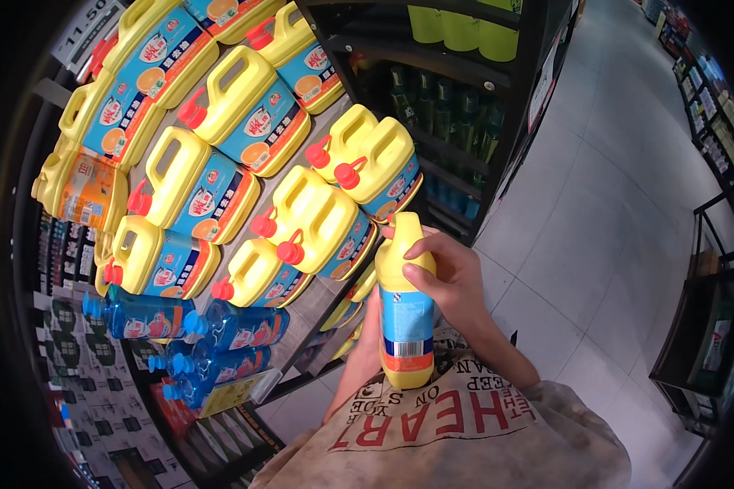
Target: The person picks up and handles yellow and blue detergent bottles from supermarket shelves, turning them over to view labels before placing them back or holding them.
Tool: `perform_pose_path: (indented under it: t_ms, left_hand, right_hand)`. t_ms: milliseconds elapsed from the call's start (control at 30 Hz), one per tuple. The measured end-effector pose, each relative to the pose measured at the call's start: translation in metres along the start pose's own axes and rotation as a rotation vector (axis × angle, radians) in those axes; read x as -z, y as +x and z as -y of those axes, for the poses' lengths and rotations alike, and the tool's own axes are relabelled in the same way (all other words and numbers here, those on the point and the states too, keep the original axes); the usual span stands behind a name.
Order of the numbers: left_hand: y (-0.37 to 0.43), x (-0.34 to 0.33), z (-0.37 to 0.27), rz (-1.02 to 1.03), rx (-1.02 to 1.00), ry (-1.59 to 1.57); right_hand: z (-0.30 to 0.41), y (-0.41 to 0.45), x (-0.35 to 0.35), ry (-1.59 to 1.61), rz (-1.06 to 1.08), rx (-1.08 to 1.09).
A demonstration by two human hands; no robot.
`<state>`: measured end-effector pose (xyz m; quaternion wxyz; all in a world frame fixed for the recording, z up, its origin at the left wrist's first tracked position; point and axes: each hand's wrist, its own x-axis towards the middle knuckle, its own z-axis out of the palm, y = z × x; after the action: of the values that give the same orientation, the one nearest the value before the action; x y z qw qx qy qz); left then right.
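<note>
A yellow plastic jug of dish detergent (pixel 407 324) stands upright in front of my chest, its narrow side with a barcode facing me. My right hand (pixel 449 269) grips it at the upper handle, thumb and forefinger on the near side, other fingers partly behind. My left hand (pixel 372 315) is mostly hidden behind the jug's left side; only its edge and the forearm show. Just beyond, matching yellow jugs (pixel 321 223) with red caps and blue and orange labels stand in rows on a grey display shelf (pixel 309 308).
Blue detergent bottles (pixel 238 327) stand at the shelf's near left, behind a yellow price tag (pixel 235 394). A dark rack (pixel 495 85) with green bottles (pixel 443 104) rises beyond. Tiled floor (pixel 563 244) runs along the right, with more shelving (pixel 706 110) at the far side.
</note>
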<state>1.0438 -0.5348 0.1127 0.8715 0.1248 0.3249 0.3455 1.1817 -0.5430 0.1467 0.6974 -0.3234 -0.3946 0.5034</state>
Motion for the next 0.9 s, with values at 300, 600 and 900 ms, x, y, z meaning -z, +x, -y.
perform_pose_path:
  t_ms: [300, 600, 900]
  left_hand:
    - [-0.005, 0.054, -0.004, -0.026, -0.133, -0.068]
    - [-0.061, 0.111, -0.016, -0.288, -0.673, 0.138]
    - [-0.104, 0.142, 0.015, -0.597, -1.001, 0.164]
  right_hand:
    - [0.012, 0.004, -0.030, 0.124, 0.200, -0.023]
    - [0.008, 0.020, -0.072, 0.033, 0.501, -0.237]
    - [-0.019, 0.046, -0.123, -0.413, 0.854, -0.217]
